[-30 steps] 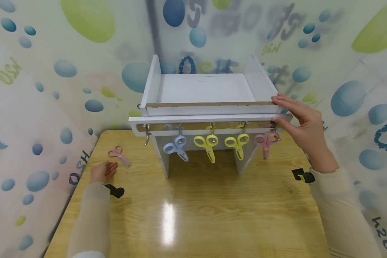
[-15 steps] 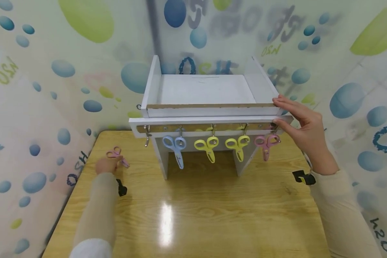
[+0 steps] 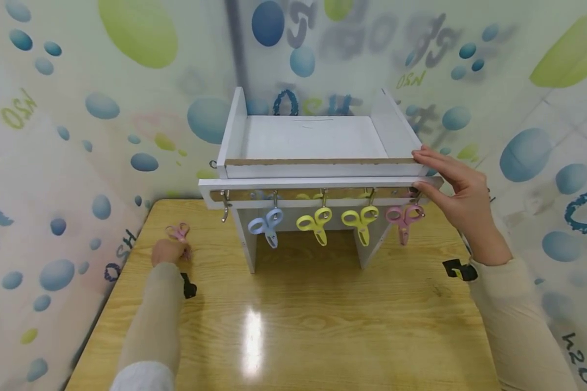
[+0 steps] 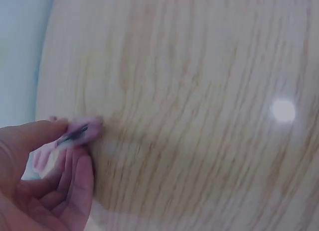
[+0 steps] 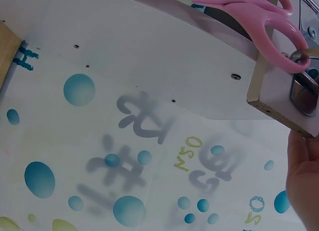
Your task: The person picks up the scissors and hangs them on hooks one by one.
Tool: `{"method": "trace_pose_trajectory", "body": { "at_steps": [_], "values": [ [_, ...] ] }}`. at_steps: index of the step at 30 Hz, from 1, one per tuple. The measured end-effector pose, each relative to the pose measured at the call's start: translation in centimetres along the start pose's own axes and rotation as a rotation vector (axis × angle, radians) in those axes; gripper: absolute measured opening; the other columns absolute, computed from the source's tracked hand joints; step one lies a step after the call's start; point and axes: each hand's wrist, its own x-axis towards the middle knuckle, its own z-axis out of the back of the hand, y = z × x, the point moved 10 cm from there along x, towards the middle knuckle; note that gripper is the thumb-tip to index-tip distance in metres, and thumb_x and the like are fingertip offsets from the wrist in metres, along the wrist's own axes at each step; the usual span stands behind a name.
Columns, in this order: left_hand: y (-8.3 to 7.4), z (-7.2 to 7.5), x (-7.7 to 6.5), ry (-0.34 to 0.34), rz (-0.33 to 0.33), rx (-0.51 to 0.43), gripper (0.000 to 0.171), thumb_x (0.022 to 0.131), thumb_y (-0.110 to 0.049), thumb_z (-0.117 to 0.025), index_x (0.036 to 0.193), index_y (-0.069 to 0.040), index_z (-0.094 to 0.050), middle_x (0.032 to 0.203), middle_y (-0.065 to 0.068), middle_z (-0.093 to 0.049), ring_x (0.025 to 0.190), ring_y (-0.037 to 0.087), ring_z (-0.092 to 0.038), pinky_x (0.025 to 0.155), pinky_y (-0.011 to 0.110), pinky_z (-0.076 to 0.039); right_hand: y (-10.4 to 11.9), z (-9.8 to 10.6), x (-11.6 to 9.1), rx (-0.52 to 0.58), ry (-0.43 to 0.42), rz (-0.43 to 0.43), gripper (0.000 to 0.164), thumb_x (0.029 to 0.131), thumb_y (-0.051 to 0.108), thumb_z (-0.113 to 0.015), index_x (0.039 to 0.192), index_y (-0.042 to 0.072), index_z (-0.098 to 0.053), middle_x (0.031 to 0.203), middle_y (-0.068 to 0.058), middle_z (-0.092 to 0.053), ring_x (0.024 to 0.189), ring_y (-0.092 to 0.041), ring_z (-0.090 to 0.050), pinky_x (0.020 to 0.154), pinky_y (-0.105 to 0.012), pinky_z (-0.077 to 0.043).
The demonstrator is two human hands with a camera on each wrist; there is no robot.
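Note:
At the table's left side, my left hand (image 3: pixel 167 252) pinches a pair of pink scissors (image 4: pixel 89 130) between thumb and fingers, close to the tabletop. In the head view its handle loops point away from me and the hand covers part of the rest. My right hand (image 3: pixel 462 198) holds the right end of a white shelf (image 3: pixel 323 172), thumb on the hook rail (image 3: pixel 293 194) and fingertips on the upper side panel. From the rail hang blue scissors (image 3: pixel 268 229), two yellow scissors (image 3: pixel 318 225) and, beside my right thumb, another pair of pink scissors (image 5: pixel 256 29).
The leftmost hook (image 3: pixel 225 209) on the rail bears nothing. Under the shelf, two side panels stand on the wooden table (image 3: pixel 323 326). A patterned wall (image 3: pixel 78 163) runs behind the table and along its left side.
My left hand has moved forward and right onto the loose pink scissors and taken hold, turning them slightly. The blue scissors have swung on their hook. My right hand has stayed on the shelf.

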Motion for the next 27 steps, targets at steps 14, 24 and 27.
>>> {"method": "trace_pose_trajectory", "body": {
  "at_steps": [14, 24, 27],
  "values": [
    [-0.9, -0.4, -2.4, 0.151, -0.038, -0.549, 0.027, 0.095, -0.022, -0.069, 0.106, 0.002, -0.069, 0.065, -0.018, -0.065, 0.064, -0.004, -0.063, 0.065, 0.013, -0.054, 0.0, -0.3, 0.2, 0.004, -0.003, -0.001, 0.052, 0.074, -0.028, -0.068, 0.124, -0.011, -0.064, 0.135, -0.005, -0.066, 0.133, -0.016, -0.057, 0.106, -0.021, -0.047],
    [-10.8, 6.6, -11.2, 0.198, -0.554, -0.911, 0.017, 0.094, -0.003, -0.067, 0.083, -0.016, -0.07, 0.079, -0.011, -0.07, 0.07, 0.002, -0.068, 0.07, 0.015, -0.057, 0.0, -0.1, 0.1, -0.007, -0.002, -0.012, 0.054, 0.074, -0.029, -0.068, 0.125, -0.011, -0.064, 0.135, -0.004, -0.066, 0.134, -0.016, -0.056, 0.107, -0.021, -0.046],
    [-13.9, 8.6, -15.6, 0.209, -0.76, -0.936, 0.015, 0.091, 0.001, -0.068, 0.084, -0.012, -0.07, 0.081, -0.009, -0.073, 0.07, 0.003, -0.068, 0.068, 0.016, -0.056, -0.1, 0.0, 0.0, -0.007, -0.005, -0.015, 0.053, 0.074, -0.028, -0.068, 0.124, -0.011, -0.064, 0.135, -0.005, -0.066, 0.133, -0.016, -0.057, 0.107, -0.02, -0.046]
  ]
}}
